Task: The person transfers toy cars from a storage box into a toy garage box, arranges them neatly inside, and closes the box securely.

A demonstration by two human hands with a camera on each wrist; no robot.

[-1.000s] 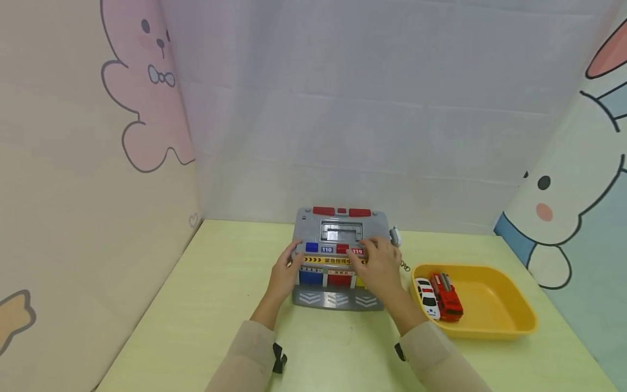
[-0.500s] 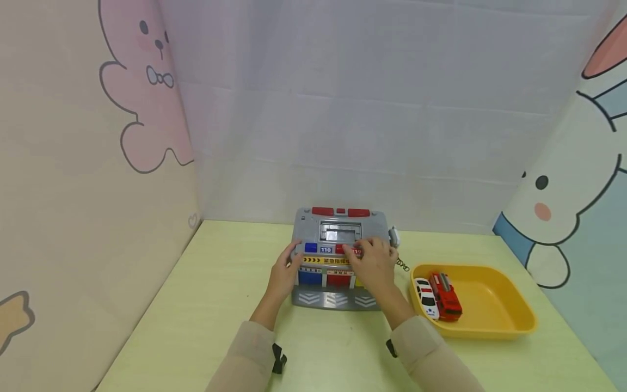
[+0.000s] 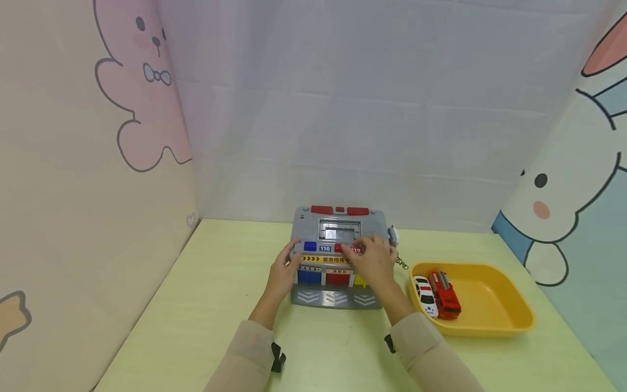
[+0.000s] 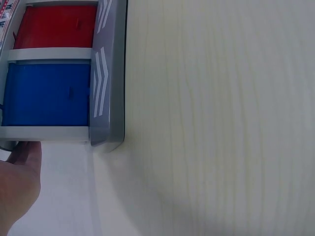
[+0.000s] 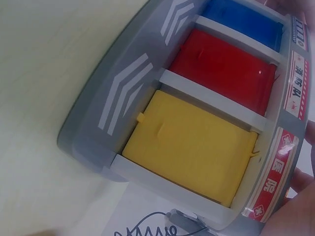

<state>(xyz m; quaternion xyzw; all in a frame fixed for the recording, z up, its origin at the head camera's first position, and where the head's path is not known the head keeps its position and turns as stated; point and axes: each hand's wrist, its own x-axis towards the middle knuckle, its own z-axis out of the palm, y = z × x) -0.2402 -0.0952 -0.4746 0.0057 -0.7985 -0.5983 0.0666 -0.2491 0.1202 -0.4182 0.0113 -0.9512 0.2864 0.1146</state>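
Observation:
A grey toy emergency station (image 3: 303, 226) stands at the back of the table, its front facing me. My left hand (image 3: 280, 275) holds its left side, thumb at the front and fingers along the edge. My right hand (image 3: 374, 264) lies over the right of the sloped panel, thumb tip at the red button (image 3: 339, 247), other fingers bent over the 119 label. A blue button (image 3: 310, 246) sits left of the 110 label. Below are three shut doors: a blue door (image 4: 47, 96), a red door (image 5: 224, 69) and a yellow door (image 5: 192, 147).
Right of the station stands a yellow tray (image 3: 495, 305) with a white toy police car (image 3: 425, 296) and a red toy fire truck (image 3: 446, 296) at its left end. A small grey handset (image 3: 393, 236) with a coiled cord (image 3: 401, 263) hangs at the station's right side. Fabric walls enclose the table.
My right hand has shifted slightly left along the panel, its thumb coming onto the red button and its fingers drawing closer together. My left hand stays at the station's left side.

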